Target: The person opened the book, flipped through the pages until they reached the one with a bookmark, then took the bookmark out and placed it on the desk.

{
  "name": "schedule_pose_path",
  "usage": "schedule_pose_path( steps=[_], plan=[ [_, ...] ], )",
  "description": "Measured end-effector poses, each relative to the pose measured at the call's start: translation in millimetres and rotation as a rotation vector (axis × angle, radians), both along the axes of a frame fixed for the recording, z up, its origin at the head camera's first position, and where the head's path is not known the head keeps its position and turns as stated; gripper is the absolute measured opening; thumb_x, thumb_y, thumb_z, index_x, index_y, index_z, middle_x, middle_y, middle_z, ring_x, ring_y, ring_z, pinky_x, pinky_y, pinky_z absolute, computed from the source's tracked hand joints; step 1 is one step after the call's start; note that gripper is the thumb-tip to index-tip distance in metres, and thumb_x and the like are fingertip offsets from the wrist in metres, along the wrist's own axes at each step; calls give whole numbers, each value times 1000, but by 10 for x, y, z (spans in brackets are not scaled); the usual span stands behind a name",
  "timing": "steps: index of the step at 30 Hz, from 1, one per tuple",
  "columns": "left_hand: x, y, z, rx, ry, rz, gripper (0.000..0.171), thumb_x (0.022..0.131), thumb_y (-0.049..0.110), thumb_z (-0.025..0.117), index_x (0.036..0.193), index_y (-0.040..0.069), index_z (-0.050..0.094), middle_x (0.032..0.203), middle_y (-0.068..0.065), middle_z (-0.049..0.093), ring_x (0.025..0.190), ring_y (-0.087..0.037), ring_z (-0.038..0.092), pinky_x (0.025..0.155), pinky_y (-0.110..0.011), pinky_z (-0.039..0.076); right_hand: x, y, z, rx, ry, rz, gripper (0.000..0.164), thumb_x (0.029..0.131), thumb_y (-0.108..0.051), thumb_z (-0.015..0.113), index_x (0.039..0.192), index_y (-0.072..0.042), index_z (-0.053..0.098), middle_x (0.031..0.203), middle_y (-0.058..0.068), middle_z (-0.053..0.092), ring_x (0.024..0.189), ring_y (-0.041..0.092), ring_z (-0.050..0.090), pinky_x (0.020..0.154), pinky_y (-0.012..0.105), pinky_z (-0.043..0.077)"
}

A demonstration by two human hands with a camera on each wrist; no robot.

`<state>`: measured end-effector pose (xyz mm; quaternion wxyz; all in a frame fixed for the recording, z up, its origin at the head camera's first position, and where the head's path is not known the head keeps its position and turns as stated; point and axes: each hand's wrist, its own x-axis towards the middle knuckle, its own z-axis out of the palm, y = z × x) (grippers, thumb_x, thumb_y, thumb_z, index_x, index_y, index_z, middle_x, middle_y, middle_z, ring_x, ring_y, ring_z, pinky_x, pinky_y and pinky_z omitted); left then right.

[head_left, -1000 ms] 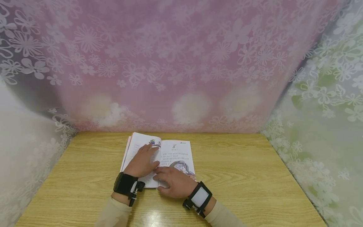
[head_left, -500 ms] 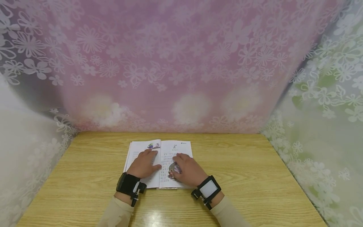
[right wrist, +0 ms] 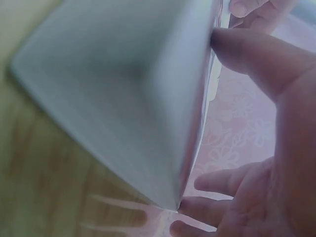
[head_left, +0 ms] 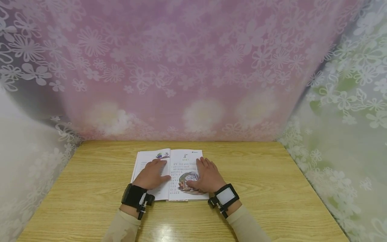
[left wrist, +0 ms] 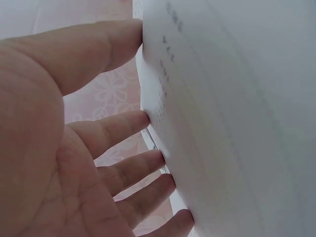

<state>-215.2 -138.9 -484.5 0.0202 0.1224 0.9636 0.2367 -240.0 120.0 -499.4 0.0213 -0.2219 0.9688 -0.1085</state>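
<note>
An open book [head_left: 178, 158] lies on the table, with printed text and small cartoon pictures on both pages. My left hand [head_left: 151, 174] rests on the left page with its fingers spread and the thumb toward the spine. In the left wrist view its fingertips [left wrist: 157, 157] press the white page [left wrist: 237, 128]. My right hand [head_left: 209, 176] lies at the outer edge of the right page, thumb over the cave-like picture [head_left: 188, 181]. In the right wrist view the thumb [right wrist: 237, 47] touches the page, and the other fingers reach its edge.
The wooden table [head_left: 257, 188] extends to both sides of the book. A pink flowered curtain [head_left: 193, 84] hangs behind it, and a pale flowered curtain [head_left: 347, 134] stands along the right edge. Both wrists wear black straps with cameras.
My right hand has slid from the spine across the right page to its outer edge. The left page has settled flatter, and my left hand has stayed on it.
</note>
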Motion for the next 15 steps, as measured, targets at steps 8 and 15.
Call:
schedule_pose_path(
  steps=[8,15],
  plan=[
    [-2,7,2,3,-13,8,71,87,41,69,144,6,45,145,-18,38,132,-40,35,101,-53,34,1,-22,27,-16,21,8,108,76,-74,59,150,0,31,148,19,34,139,35,26,113,45,14],
    [9,7,8,14,-15,6,71,87,40,69,144,5,45,144,-19,39,131,-40,36,101,-53,34,28,-50,63,-44,20,27,102,77,-66,65,149,0,34,142,18,43,133,34,37,111,46,21]
  ],
)
